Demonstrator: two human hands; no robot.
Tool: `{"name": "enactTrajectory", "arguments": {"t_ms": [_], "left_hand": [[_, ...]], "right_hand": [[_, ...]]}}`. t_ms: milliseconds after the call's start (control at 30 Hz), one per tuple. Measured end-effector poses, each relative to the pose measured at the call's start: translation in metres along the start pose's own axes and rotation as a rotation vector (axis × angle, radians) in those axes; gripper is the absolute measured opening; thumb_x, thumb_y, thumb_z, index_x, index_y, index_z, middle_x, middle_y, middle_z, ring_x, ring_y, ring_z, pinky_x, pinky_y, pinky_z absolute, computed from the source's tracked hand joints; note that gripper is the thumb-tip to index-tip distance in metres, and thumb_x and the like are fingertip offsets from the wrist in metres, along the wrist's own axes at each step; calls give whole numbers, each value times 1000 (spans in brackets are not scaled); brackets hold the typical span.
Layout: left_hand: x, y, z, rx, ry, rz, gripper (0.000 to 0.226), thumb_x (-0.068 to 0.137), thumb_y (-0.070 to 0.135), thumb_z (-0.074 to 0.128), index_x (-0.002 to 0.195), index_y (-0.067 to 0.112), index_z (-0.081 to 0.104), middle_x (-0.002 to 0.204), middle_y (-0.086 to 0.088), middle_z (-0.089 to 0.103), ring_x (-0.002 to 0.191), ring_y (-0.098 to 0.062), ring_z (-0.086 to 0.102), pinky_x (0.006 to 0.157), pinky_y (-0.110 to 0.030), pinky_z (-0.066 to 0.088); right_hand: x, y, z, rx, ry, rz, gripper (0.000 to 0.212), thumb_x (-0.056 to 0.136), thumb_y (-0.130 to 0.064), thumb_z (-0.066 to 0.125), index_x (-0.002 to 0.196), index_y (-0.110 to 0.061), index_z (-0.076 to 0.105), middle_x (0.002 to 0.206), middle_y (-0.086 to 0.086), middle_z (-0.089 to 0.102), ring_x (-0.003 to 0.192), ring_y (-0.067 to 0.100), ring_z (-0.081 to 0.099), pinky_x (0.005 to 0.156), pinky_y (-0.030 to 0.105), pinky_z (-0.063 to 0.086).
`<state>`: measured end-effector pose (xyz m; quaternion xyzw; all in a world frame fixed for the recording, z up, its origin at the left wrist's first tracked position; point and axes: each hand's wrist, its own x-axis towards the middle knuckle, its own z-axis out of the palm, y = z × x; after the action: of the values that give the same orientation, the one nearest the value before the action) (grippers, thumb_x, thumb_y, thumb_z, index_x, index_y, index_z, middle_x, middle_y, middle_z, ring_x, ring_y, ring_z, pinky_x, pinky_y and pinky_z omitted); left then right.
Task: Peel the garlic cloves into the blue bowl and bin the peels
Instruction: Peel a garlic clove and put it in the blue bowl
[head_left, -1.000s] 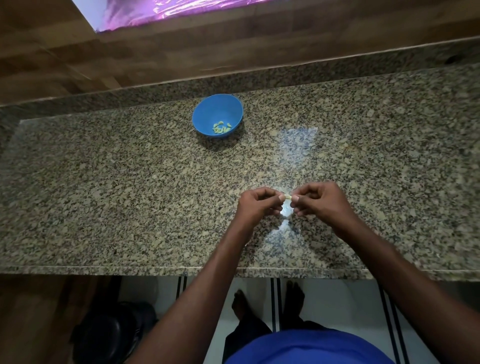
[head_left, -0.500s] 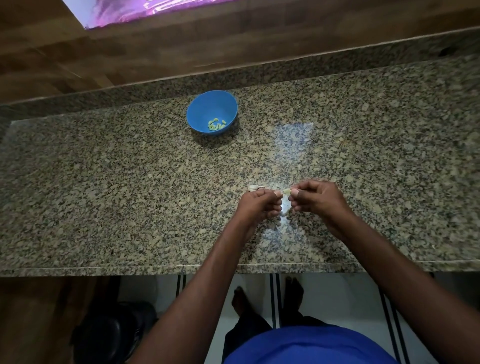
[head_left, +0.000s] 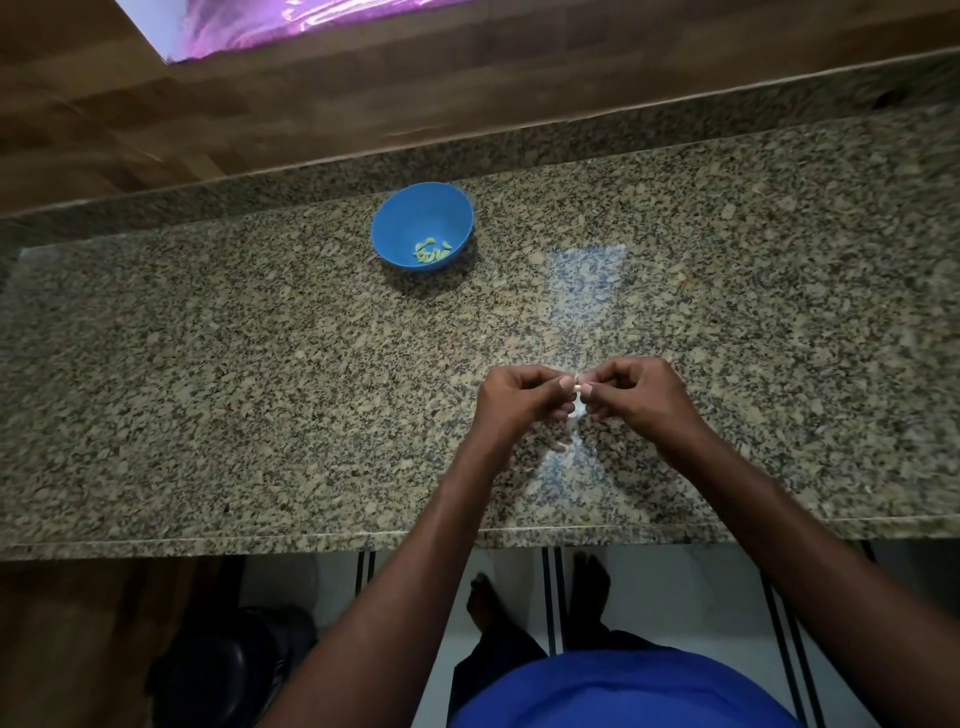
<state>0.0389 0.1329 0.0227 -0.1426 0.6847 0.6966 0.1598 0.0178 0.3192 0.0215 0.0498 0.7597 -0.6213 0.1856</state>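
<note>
Both hands are meeting over the near middle of the granite counter (head_left: 218, 395), knuckles up and fingers curled in toward each other. The left hand (head_left: 519, 402) and the right hand (head_left: 631, 397) are pinching the same small pale thing between their thumb tips and forefingers — a garlic clove (head_left: 576, 388), as far as the view allows, since it is showing only as a tiny white-and-yellowish sliver between the nails. Just below it a whitish patch is lying in the gap between the two hands; whether that is loose peel or only glare on the stone is not something the picture settles.

The blue bowl (head_left: 415, 208) is sitting well apart from the hands, toward the far left of them, close to the counter's raised back edge. A few peeled cloves (head_left: 431, 250) — pale yellow-green pieces — are lying together on the bowl's floor, toward its near side.

A bright rectangular reflection (head_left: 587, 280) is shining on the counter between the bowl and the hands, somewhat to the right of the bowl. Below the counter's near edge, a dark round bin (head_left: 228, 670) is standing on the floor at the near left, and the person's bare feet (head_left: 535, 597) are resting on the pale striped tiles.
</note>
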Motion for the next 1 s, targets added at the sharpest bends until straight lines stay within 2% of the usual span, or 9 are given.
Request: {"name": "enactTrajectory", "arguments": {"t_ms": [267, 433, 567, 633, 800, 900, 1000], "left_hand": [[-1, 3, 1, -248, 50, -151, 11, 89, 1, 75, 99, -3, 75, 90, -15, 77, 80, -22, 73, 80, -29, 63], [-2, 2, 4, -85, 132, -17, 13, 88, 6, 78, 100, 2, 77, 86, -15, 77, 76, -22, 71, 80, -38, 63], [-2, 0, 7, 11, 183, 38, 11, 88, 11, 80, 98, 6, 79, 81, -11, 78, 72, -18, 71, 71, -31, 62], [-1, 2, 7, -47, 176, -21, 12, 89, 8, 78, 99, 1, 77, 82, -14, 76, 71, -20, 70, 71, -31, 62], [-2, 9, 5, -323, 125, -245, 6, 90, -2, 72, 95, -2, 73, 84, -11, 75, 70, -15, 71, 68, -22, 61], [-2, 3, 3, -383, 114, -254, 9, 90, -4, 71, 99, -2, 72, 88, -11, 75, 75, -18, 72, 73, -24, 62], [-3, -4, -2, -224, 159, -166, 13, 87, -6, 75, 97, 2, 74, 93, -12, 75, 83, -23, 72, 81, -34, 64]], "right_hand": [[2, 4, -2, 80, -91, 15, 13, 85, -1, 79, 96, -1, 73, 86, 15, 76, 76, 21, 73, 70, 27, 59], [3, 4, -1, 171, -105, 83, 21, 89, -11, 77, 101, 6, 71, 87, 19, 76, 73, 26, 73, 67, 29, 60], [4, 3, 0, 156, -109, 113, 19, 87, -6, 78, 98, 8, 70, 83, 20, 76, 70, 27, 72, 64, 30, 61], [3, 2, 1, 159, -106, 100, 17, 87, -4, 77, 98, 7, 70, 82, 19, 76, 70, 27, 73, 65, 31, 61], [-1, -2, 3, 140, -95, 79, 12, 89, 0, 74, 98, 6, 70, 81, 18, 76, 70, 25, 74, 66, 30, 61], [-2, 0, 3, 162, -88, 84, 12, 90, 2, 72, 100, 8, 69, 82, 19, 75, 71, 26, 74, 68, 33, 62], [-3, 1, 6, 83, -20, 65, 8, 90, 2, 73, 97, 5, 70, 79, 16, 76, 70, 27, 75, 71, 37, 64]]}}
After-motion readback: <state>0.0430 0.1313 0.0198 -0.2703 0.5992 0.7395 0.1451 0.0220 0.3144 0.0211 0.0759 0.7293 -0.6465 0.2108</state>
